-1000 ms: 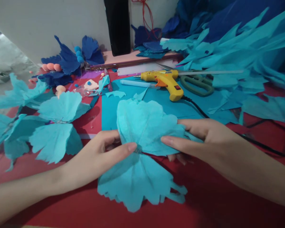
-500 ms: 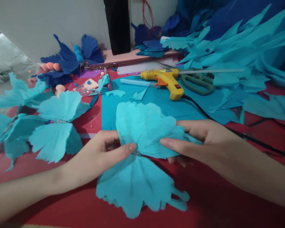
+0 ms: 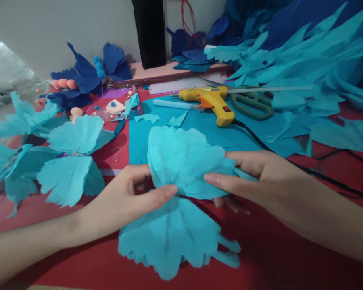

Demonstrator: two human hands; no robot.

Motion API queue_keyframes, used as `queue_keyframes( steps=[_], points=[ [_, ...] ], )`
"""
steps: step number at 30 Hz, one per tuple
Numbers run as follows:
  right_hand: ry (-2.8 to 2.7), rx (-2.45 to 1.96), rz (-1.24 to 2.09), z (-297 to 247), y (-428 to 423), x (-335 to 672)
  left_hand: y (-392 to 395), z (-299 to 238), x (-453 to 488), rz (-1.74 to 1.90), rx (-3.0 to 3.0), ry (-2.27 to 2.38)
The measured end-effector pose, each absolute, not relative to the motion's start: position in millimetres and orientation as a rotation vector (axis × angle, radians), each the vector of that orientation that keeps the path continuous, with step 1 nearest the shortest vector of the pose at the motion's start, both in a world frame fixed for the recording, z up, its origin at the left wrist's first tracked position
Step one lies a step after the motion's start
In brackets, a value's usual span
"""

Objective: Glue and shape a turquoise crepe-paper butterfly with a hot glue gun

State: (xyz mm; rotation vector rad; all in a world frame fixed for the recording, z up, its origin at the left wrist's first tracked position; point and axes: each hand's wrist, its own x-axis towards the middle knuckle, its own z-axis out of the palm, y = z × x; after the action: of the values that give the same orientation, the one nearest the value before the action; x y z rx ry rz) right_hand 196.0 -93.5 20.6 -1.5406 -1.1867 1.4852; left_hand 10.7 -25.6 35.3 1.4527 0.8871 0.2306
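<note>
A light turquoise paper butterfly (image 3: 172,233) is spread between my hands above the red tabletop, its scalloped wings gathered at a narrow waist. My left hand (image 3: 133,197) grips it at that waist, thumb on top and the other fingers mostly hidden beneath. At the right edge of the upper wing, my right hand (image 3: 254,181) pinches the paper, with the thumb above and the fingers under it. The left thumb covers the middle of the butterfly. Narrow tail strips stick out at the right of the lower wing.
Finished-looking turquoise butterflies (image 3: 75,161) lie at left, with dark blue ones (image 3: 90,72) behind. A yellow glue gun (image 3: 213,100) rests on blue sheets (image 3: 199,137) beside green-handled scissors (image 3: 254,106). Its black cord (image 3: 260,143) runs right. A phone (image 3: 149,36) stands at the back; paper heaps (image 3: 305,60) fill the right.
My left thumb has slid slightly right over the waist, covering the shiny binding there. The upper wing has risen a little, and the lower wing's left edge has shifted left.
</note>
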Motion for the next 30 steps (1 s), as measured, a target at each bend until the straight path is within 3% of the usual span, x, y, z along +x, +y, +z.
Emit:
queue_keyframes(
  steps=[30],
  points=[
    [-1.06,-1.524,1.466,22.2,-85.6,198.7,-24.1,37.5,12.1,0.155,1.555,0.764]
  ],
)
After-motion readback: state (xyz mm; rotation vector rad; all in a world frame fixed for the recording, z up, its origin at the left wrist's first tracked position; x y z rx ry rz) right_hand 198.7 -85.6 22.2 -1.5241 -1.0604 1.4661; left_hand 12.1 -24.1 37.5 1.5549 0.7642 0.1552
